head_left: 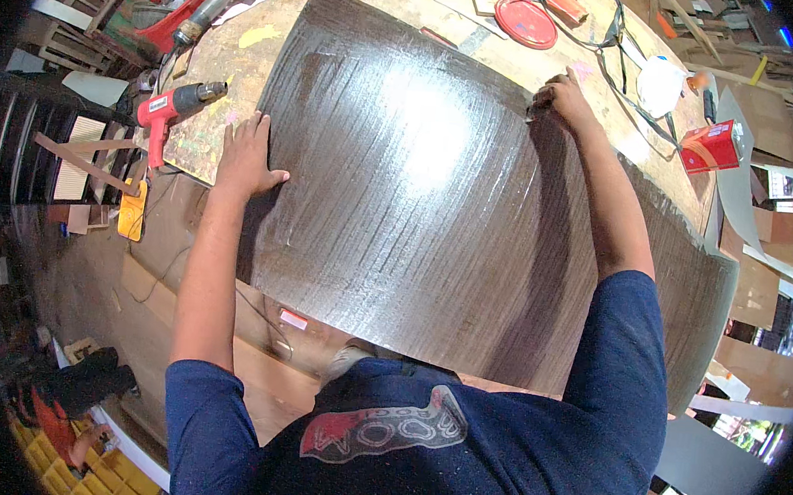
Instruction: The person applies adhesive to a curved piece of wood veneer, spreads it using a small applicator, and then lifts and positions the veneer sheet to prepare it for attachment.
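Note:
A large dark wood-grain sheet (371, 218) lies across the workbench, its surface shiny with long streaks. My left hand (248, 156) rests on its left edge, fingers stretched out and thumb apart, holding nothing. At the far edge, right of the middle, my right hand (568, 101) is closed round a small dark thing (542, 101). Most of that thing is covered by the fingers, so its kind is unclear. The sheet's near edge reaches my body, and its right end runs on beyond my right arm.
A red heat gun (172, 110) lies left of the sheet, near a grey power tool (206, 18). Behind the sheet are a round red lid (525, 23) and black straps (618, 42). A red can (709, 147) stands at the right. Another person (63, 417) is at the lower left.

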Motion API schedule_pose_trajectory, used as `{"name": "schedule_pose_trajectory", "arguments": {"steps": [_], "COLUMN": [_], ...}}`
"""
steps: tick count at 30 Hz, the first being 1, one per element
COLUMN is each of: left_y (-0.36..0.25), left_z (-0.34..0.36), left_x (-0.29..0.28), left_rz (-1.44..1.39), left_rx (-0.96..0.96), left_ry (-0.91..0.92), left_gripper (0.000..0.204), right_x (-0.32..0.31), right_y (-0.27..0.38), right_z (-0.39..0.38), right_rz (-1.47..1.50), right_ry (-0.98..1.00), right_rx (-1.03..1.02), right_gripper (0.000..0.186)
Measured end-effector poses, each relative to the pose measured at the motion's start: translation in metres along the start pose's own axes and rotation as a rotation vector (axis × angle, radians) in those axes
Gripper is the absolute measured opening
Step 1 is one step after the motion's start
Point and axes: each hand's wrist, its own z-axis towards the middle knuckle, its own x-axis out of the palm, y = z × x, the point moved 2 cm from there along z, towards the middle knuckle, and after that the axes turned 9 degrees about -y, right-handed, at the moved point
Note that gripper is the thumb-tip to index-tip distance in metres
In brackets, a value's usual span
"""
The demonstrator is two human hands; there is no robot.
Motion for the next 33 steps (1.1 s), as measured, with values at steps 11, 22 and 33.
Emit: {"name": "schedule_pose_trajectory", "arguments": {"steps": [11,22,33], "left_y": [-0.061,-0.331,-0.395], "left_z": [-0.051,-0.142,-0.149], "left_x": [-0.032,-0.034,-0.019], "left_rz": [0.130,-0.511,-0.421], "left_rx": [0.013,0.238,0.178], "left_ry": [-0.498,-0.311,-0.002], "left_gripper": [0.078,0.041,0.051], "right_x": [0.012,0.028,-0.007], "right_y": [-0.093,-0.104,0.014], "right_z": [-0.082,-0.096,-0.032], "right_rz": [-0.134,-0.115,0.441], "right_ry": [-0.015,-0.100,-0.416], "right_rx": [0.056,0.093,-0.007], "right_gripper": [0.032,0.031,0.043]}}
